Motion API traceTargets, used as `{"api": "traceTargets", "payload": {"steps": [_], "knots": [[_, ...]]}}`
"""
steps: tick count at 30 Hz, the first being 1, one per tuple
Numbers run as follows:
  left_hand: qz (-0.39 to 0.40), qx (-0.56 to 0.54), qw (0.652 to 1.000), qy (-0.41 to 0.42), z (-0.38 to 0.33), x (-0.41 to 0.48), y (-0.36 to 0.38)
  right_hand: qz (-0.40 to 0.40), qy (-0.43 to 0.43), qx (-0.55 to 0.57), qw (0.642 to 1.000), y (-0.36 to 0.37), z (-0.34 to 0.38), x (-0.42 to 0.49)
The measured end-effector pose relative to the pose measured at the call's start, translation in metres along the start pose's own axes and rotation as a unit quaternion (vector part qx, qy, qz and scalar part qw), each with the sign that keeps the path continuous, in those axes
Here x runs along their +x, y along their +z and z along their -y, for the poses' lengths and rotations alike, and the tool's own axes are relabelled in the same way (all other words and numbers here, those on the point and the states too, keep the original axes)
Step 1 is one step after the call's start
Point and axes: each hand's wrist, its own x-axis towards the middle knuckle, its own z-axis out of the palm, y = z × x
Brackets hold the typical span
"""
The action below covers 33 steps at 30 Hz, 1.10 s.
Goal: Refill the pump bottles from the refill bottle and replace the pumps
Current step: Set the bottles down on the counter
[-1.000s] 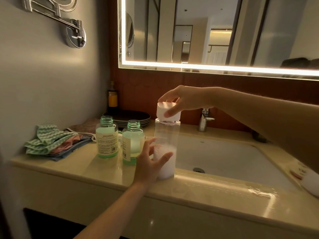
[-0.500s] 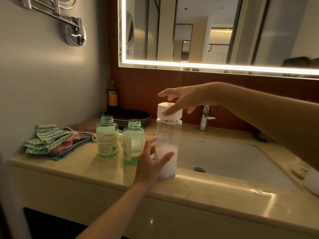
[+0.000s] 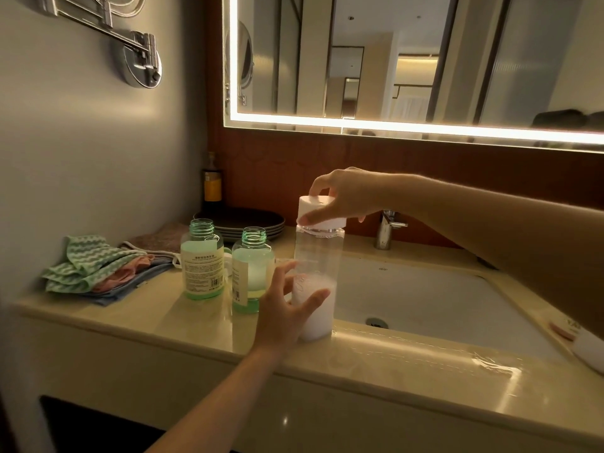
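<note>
A tall clear refill bottle (image 3: 318,256) with white liquid in its lower part stands on the counter at the sink's left rim. My left hand (image 3: 287,308) grips its lower body. My right hand (image 3: 340,194) curls over its white cap (image 3: 322,212), thumb and fingers pinching the sides. Two green-tinted bottles stand uncapped to the left, a larger one (image 3: 202,259) and a smaller one (image 3: 251,273), each part full of green liquid. No pumps are visible.
Folded cloths (image 3: 98,269) lie at the counter's left. A stack of dark plates (image 3: 248,222) and an amber bottle (image 3: 212,184) stand at the back. The sink basin (image 3: 418,299) and tap (image 3: 387,228) are to the right. A white object (image 3: 588,349) lies at the right edge.
My right hand gripped the cap, opened and lifted its fingers off it half a second ago, and now grips the cap again. The left hand has stayed on the bottle.
</note>
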Motion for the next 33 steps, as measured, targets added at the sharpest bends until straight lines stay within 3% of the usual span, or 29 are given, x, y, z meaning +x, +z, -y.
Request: {"api": "traceTargets", "payload": {"steps": [3, 6, 9, 13, 15, 18, 21, 24, 27, 30, 33], "knots": [[0.002, -0.005, 1.000, 0.007, 0.003, -0.001, 0.000, -0.006, 0.022, -0.078, 0.997, 0.001, 0.004, -0.004], [0.003, -0.007, 1.000, 0.004, 0.004, 0.000, 0.001, 0.069, 0.043, 0.026, 0.996, -0.006, 0.006, -0.005], [0.003, -0.008, 1.000, 0.005, 0.004, 0.000, 0.001, 0.070, 0.010, 0.081, 0.994, -0.010, 0.005, -0.006], [0.001, -0.009, 1.000, 0.007, 0.004, 0.000, 0.000, -0.027, -0.007, -0.081, 0.996, 0.004, 0.006, -0.005], [0.003, -0.013, 1.000, 0.005, 0.003, 0.000, 0.000, -0.038, 0.011, -0.135, 0.990, 0.008, 0.007, -0.006], [-0.001, -0.009, 1.000, 0.009, 0.003, 0.000, 0.000, 0.032, 0.042, -0.045, 0.998, 0.000, 0.009, -0.007], [-0.004, -0.003, 1.000, 0.011, 0.005, 0.000, 0.001, 0.093, 0.018, 0.077, 0.993, -0.010, 0.008, -0.011], [-0.005, -0.002, 1.000, 0.011, 0.005, 0.001, 0.001, 0.028, -0.008, -0.018, 0.999, -0.002, 0.007, -0.010], [-0.005, -0.009, 1.000, 0.007, 0.003, 0.001, 0.001, -0.014, 0.020, -0.109, 0.994, 0.008, 0.008, -0.009], [-0.003, -0.012, 1.000, 0.005, 0.003, 0.000, 0.001, 0.015, 0.051, -0.058, 0.997, 0.005, 0.007, -0.009], [-0.005, -0.015, 1.000, 0.005, 0.004, 0.000, 0.001, 0.081, 0.005, 0.041, 0.996, -0.004, 0.006, -0.014]]}}
